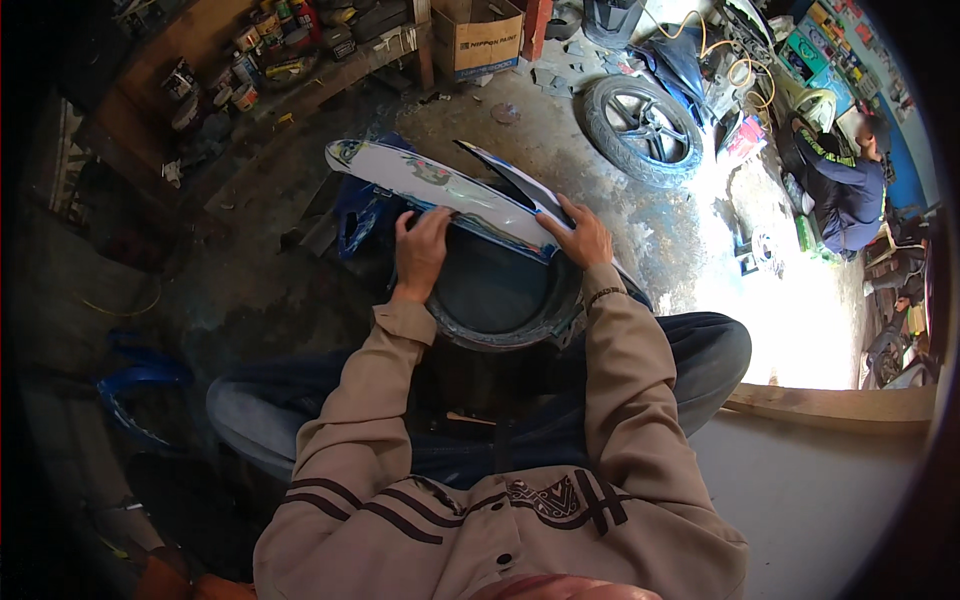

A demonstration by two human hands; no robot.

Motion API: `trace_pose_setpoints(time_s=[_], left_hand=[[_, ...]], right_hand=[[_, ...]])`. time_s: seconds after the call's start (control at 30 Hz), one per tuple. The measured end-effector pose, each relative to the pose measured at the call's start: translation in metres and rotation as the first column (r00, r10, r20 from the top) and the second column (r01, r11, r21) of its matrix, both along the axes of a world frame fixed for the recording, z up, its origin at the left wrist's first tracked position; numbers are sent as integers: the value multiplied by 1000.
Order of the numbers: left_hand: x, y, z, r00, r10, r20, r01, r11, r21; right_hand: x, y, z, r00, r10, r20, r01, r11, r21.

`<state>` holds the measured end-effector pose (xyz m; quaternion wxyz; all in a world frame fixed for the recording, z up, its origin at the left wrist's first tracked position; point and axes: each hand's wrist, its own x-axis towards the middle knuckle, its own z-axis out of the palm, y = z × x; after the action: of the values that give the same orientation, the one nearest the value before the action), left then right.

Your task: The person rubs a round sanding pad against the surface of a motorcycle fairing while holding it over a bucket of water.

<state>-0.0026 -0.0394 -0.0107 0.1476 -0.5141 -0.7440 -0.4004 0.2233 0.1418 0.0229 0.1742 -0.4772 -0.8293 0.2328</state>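
A long motorcycle body panel (445,182), white with blue edges and patchy, worn graphics, is tilted over a round dark bucket (490,338) between my knees. Dark liquid seems to fill the bucket. My right hand (585,238) grips the panel's right end, thumb on the face and fingers over the far edge. At the near edge, left of the middle, my left hand (422,248) has its fingers bent against the panel; some fingertips are hidden. From the right end a narrow, dark-and-white pointed arm (510,180) branches off the panel.
Blue body parts lie beyond the bucket (362,215) and on the left floor (145,378). A wheel with tyre (642,130) lies ahead right. Cans crowd a shelf (245,70) beside a cardboard box (478,40). Another person (850,190) crouches at far right, past bright sunlight.
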Motion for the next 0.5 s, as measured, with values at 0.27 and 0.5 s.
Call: trace_pose_setpoints(time_s=[0.27, 0.5], left_hand=[[10, 0, -2, 874, -450, -184, 428, 891, -150], [11, 2, -5, 978, -202, -48, 201, 979, -11]], right_hand=[[2, 1, 0, 1000, 14, -21, -14, 1000, 9], [-1, 1, -2, 1000, 2, 27, -2, 1000, 0]])
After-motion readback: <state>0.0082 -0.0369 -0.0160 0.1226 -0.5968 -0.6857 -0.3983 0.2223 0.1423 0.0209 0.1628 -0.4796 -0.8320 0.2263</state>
